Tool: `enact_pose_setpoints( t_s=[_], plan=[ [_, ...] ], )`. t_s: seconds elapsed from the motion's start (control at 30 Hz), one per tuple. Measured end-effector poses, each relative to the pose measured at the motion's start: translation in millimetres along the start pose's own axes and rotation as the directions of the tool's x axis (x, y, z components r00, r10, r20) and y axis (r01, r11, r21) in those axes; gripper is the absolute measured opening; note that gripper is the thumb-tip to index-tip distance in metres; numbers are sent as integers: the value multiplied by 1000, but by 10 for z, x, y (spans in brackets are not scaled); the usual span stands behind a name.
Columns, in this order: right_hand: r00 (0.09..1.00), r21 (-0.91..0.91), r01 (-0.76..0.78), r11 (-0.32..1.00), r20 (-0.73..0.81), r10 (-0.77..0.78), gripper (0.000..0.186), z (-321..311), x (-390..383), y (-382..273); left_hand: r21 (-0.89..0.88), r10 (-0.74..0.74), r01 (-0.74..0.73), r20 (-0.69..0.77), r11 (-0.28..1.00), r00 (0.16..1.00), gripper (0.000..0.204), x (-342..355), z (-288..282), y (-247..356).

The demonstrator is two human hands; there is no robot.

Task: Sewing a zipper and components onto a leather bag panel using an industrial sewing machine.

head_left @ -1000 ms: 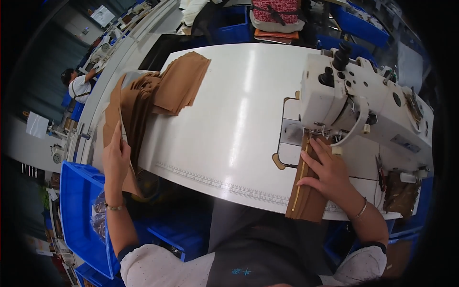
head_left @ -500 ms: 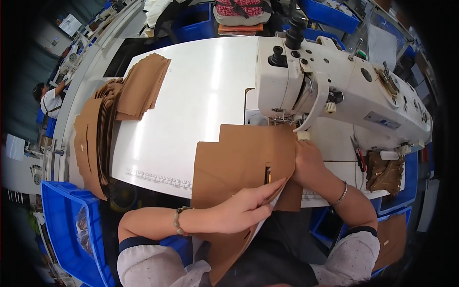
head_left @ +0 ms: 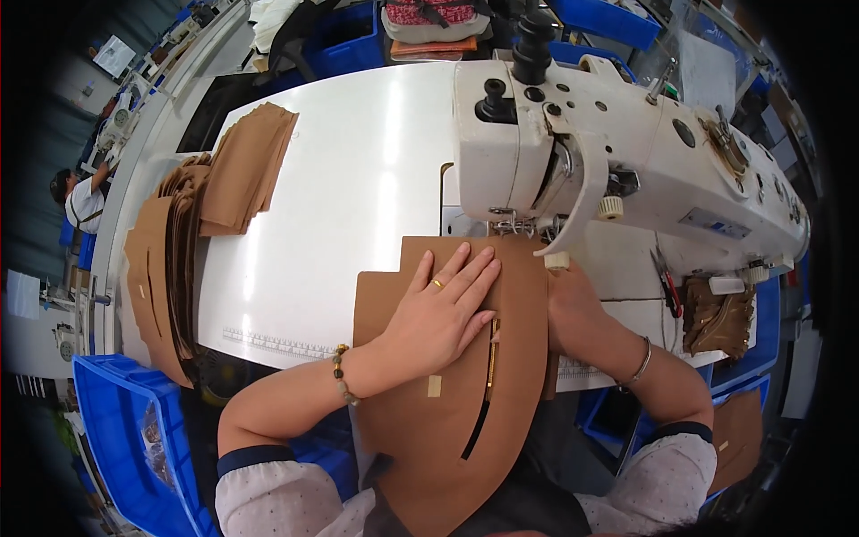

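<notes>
A brown leather-like panel (head_left: 407, 430) with a long zippered slot lies on the white table, its lower part hanging over the front edge. Across its upper middle, my left hand (head_left: 438, 309) rests flat, fingers spread. My right hand (head_left: 575, 309) is closed at the panel's right edge, just below the sewing machine (head_left: 510, 134); some of its fingers are hidden. The panel's top edge reaches the presser foot (head_left: 514, 225). Another brown layer shows slightly beneath the panel on the right.
Brown panels stand stacked (head_left: 161, 259) at the left, beside a fanned pile (head_left: 250, 170). Red-handled snips (head_left: 667, 282) and small brown pieces (head_left: 716, 318) lie at right. A blue bin (head_left: 134, 430) stands lower left. Another person (head_left: 85, 197) sits far left.
The panel's near part, folded up before, now lies opened out with its slot showing. My left hand has moved from the fold up onto the panel and spread flat. The right hand stays near the edge.
</notes>
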State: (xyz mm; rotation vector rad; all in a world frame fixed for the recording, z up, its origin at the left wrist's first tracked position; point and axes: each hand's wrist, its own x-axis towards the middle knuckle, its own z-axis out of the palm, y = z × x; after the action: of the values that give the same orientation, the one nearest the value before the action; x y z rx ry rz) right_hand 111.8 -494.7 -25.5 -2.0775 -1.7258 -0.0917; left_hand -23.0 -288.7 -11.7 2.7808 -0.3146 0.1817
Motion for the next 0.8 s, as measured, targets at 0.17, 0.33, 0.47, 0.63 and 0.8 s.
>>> enact_pose_setpoints(
  t_s=[0.17,0.33,0.47,0.63,0.8],
  plan=[
    [995,-10,-39,999,93,40,50,-10,-7,18,19,0,1,-5,1000,1000,59,91,8,-45],
    [997,37,-62,997,39,61,52,4,-14,-9,11,-9,9,-18,1000,1000,54,89,6,-49],
    [999,48,-49,998,13,49,51,4,-20,-2,35,-12,13,-24,999,1000,53,106,13,-45],
    [998,56,-55,997,28,53,50,18,-28,15,38,-11,12,-21,999,1000,51,182,1,-122],
    [996,67,-71,995,60,67,49,17,0,10,-13,-21,19,-122,1000,992,40,279,35,-236]
  ],
)
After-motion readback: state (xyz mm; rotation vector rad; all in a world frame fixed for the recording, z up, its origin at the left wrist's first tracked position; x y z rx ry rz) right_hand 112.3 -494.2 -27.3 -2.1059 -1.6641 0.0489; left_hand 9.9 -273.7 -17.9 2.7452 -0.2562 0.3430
